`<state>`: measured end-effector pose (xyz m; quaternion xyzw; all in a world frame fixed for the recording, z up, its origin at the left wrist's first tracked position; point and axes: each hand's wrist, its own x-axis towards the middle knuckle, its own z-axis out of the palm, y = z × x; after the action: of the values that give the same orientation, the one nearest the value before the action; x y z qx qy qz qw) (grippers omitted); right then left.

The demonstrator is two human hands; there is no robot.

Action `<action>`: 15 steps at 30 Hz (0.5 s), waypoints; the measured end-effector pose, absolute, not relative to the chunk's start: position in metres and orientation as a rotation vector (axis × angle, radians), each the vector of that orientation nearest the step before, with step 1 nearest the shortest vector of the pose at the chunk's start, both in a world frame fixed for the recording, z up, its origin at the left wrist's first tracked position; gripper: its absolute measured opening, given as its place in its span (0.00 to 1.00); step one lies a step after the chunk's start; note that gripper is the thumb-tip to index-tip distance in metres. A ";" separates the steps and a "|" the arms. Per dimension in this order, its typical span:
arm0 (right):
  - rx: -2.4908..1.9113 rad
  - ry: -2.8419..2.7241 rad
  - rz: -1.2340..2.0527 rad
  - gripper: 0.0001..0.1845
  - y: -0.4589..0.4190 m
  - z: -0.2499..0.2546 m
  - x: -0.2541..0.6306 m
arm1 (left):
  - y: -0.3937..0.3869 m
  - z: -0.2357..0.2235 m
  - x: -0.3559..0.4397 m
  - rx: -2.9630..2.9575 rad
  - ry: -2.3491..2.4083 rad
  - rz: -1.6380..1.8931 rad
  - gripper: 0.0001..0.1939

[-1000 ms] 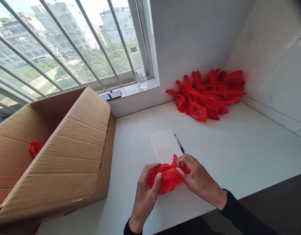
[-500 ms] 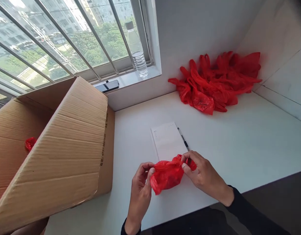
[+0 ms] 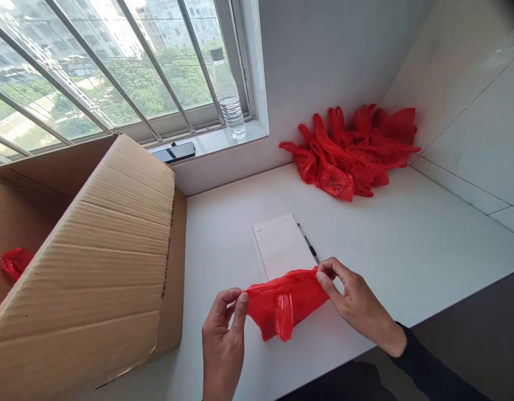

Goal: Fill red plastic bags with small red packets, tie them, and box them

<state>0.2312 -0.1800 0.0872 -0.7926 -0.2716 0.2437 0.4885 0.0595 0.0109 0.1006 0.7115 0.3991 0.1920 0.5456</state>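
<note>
A red plastic bag [image 3: 265, 312] is stretched between my two hands, above the near part of the white table. My left hand [image 3: 226, 328] pinches its left end between thumb and fingers. At the right end, my right hand [image 3: 352, 295] grips the upper corner in the same way. A crumpled strip of the bag hangs down at its middle. Just beyond it lies a white notepad [image 3: 279, 245], its near edge covered by the bag. A black-gripped pen [image 3: 308, 243] rests along the pad's right side.
A large open cardboard box [image 3: 110, 250] stands on the left, with a red bundle [image 3: 15, 263] inside. A heap of red plastic bags [image 3: 348, 153] lies against the back wall. On the windowsill are a water bottle [image 3: 231, 106] and a phone [image 3: 179, 151].
My hands have moved apart, and the bunched bag between them is now spread wider and flatter. The view has shifted slightly.
</note>
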 end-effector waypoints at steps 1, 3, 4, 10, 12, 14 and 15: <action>-1.928 -0.635 0.620 0.11 -0.182 0.088 0.232 | 0.012 0.100 0.057 1.675 0.961 0.485 0.16; -1.917 -0.641 0.656 0.09 -0.181 0.090 0.230 | 0.009 0.101 0.057 1.747 0.924 0.515 0.18; -1.907 -0.668 0.669 0.11 -0.179 0.091 0.229 | 0.007 0.103 0.058 1.828 0.879 0.519 0.20; -1.827 -0.659 0.692 0.13 -0.177 0.091 0.226 | 0.002 0.111 0.062 2.067 0.640 0.607 0.08; -1.788 -0.510 0.647 0.15 -0.186 0.087 0.230 | 0.006 0.110 0.054 1.973 0.723 0.649 0.10; -1.735 -0.408 0.616 0.14 -0.196 0.085 0.234 | 0.009 0.110 0.045 1.911 0.816 0.731 0.10; -1.709 -0.395 0.619 0.13 -0.200 0.086 0.235 | 0.009 0.111 0.041 1.912 0.844 0.771 0.11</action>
<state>0.2347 -0.1999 0.0861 -0.7367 -0.1703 0.2666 0.5977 0.0409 0.0091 0.1112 0.7703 0.3400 0.3106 0.4410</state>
